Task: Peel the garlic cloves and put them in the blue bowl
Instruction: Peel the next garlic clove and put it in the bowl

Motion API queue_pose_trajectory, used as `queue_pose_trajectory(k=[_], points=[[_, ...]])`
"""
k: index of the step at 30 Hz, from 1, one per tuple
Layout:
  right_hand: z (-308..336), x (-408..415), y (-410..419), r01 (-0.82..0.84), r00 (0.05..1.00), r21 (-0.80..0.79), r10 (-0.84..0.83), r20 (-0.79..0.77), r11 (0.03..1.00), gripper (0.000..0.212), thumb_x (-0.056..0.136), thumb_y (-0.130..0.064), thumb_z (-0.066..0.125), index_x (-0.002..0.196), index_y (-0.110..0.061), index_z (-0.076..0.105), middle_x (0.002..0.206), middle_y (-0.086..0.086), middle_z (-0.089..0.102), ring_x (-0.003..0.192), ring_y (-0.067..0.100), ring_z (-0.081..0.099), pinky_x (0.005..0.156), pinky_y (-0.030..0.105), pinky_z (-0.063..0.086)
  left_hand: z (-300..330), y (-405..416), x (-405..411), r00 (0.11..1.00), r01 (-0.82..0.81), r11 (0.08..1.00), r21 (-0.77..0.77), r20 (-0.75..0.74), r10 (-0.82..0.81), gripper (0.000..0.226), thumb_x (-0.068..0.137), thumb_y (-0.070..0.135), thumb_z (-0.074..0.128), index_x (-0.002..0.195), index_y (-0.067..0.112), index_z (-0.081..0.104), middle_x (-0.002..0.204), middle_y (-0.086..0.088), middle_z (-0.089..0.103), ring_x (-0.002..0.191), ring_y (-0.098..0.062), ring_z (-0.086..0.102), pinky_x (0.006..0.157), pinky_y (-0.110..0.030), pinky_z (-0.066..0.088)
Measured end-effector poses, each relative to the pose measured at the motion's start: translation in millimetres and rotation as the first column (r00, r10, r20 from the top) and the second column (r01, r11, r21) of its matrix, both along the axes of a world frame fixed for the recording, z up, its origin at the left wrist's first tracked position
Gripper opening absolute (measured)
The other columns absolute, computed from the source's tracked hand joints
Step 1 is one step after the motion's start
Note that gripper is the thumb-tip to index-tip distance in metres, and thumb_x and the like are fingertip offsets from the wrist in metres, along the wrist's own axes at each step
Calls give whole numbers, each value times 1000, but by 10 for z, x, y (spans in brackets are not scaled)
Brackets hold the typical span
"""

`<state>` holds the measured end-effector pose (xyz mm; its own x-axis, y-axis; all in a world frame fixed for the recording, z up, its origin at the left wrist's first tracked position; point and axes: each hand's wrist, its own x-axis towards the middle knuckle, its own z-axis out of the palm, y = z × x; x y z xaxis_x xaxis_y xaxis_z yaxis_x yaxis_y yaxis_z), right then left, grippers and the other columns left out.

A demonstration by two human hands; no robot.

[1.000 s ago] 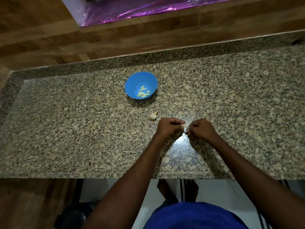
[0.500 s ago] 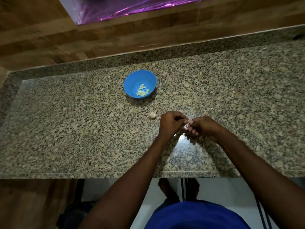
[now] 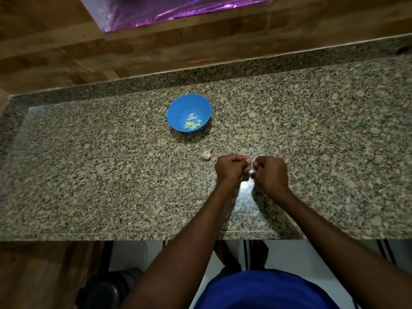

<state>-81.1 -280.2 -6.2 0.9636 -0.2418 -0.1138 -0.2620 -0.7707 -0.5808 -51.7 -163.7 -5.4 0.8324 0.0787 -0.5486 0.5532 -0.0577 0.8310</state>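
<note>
A blue bowl (image 3: pixel 178 108) stands on the granite counter, with several pale peeled garlic cloves (image 3: pixel 192 124) in its bottom. An unpeeled garlic piece (image 3: pixel 206 154) lies on the counter between the bowl and my hands. My left hand (image 3: pixel 231 167) and my right hand (image 3: pixel 270 172) are pressed together just above the counter, both closed on one small white garlic clove (image 3: pixel 250 170), of which only a sliver shows between the fingertips.
The speckled granite counter (image 3: pixel 111 175) runs left to right, with its front edge near my body. A wooden wall (image 3: pixel 156 52) rises behind it, with a shiny purple sheet (image 3: pixel 178 10) at the top. A small pale scrap (image 3: pixel 315 126) lies at the right.
My hands have drawn closer together around the clove and shifted slightly. The bowl and the loose garlic piece have not moved.
</note>
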Motion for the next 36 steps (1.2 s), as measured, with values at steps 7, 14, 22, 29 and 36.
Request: queue_pose_trajectory(k=[7, 14, 22, 29, 36], points=[[-90, -48, 15, -94, 995, -219, 101, 18, 971, 11, 84, -12, 71, 74, -11, 66, 75, 12, 68, 70, 34, 65, 57, 29, 33, -16, -81, -36, 997, -71, 997, 14, -18, 71, 8, 83, 0, 77, 91, -5, 76, 82, -26, 73, 64, -28, 69, 68, -51, 63], [-117, 32, -191, 240, 971, 670, -160, -180, 702, 17, 90, -7, 72, 73, -5, 73, 61, 19, 69, 54, 37, 70, 53, 52, 60, 35, 46, -113, 998, -48, 961, -274, -59, 33, 20, 84, -6, 72, 104, -4, 71, 95, -28, 71, 79, -30, 67, 79, -47, 58], [-20, 32, -382, 36, 980, 770, 129, -153, 638, 15, 91, 3, 67, 76, 6, 67, 60, 18, 66, 49, 22, 62, 49, 29, 51, 7, 197, -19, 980, 186, 954, -234, -24, -197, 8, 85, 0, 74, 91, 5, 75, 80, -20, 68, 58, -20, 65, 54, -27, 57], [35, 82, -527, 25, 910, 836, 334, -246, 547, 26, 97, 3, 55, 74, -1, 66, 65, 14, 64, 51, 12, 57, 47, 20, 44, 42, 268, 31, 954, 253, 899, -357, -60, -292, 12, 86, -1, 72, 97, 2, 74, 85, -14, 73, 75, -20, 68, 72, -24, 59], [-7, 129, -564, 427, 759, 881, 448, -473, 206, 16, 76, 9, 49, 83, -1, 58, 62, 2, 60, 42, 2, 52, 36, 11, 41, 44, 273, 9, 946, 266, 861, -434, -53, -320, 13, 87, -6, 67, 93, 2, 75, 85, -17, 71, 69, -16, 67, 66, -22, 58]])
